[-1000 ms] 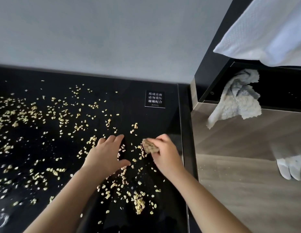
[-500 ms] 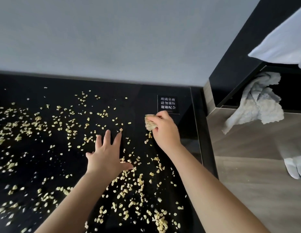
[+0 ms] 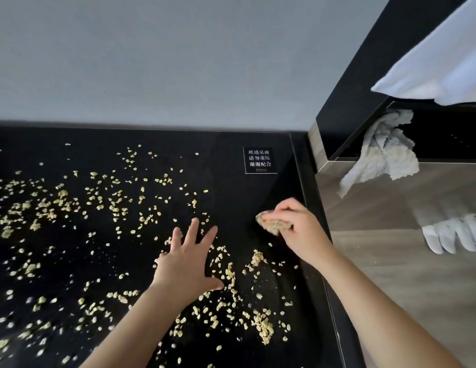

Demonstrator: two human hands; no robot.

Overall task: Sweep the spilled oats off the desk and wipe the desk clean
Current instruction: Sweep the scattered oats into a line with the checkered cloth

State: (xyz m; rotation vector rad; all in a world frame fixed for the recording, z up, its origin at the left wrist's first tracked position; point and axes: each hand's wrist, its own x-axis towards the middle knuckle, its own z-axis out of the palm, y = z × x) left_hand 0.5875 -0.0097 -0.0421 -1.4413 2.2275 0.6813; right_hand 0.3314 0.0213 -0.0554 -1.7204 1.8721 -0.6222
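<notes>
Pale oat flakes [image 3: 104, 203] lie scattered over most of the black glass desk [image 3: 231, 160], thickest at the left and in a clump [image 3: 263, 325] near the front right. My left hand [image 3: 189, 258] lies flat on the glass with fingers spread, among the flakes. My right hand [image 3: 295, 229] grips a small crumpled beige wad [image 3: 271, 224] of cloth or paper and presses it on the desk near the right edge. The glass around the wad carries few flakes.
A small label with white characters [image 3: 259, 160] is stuck at the desk's back right. A grey wall runs behind. To the right, a crumpled white towel [image 3: 385, 152] hangs over a wooden unit, with white fabric [image 3: 430, 62] above and wooden floor [image 3: 417, 288] below.
My right hand has drawn the wad from beside the label toward me and to the right. My left hand stays flat in about the same spot, with its fingers still spread.
</notes>
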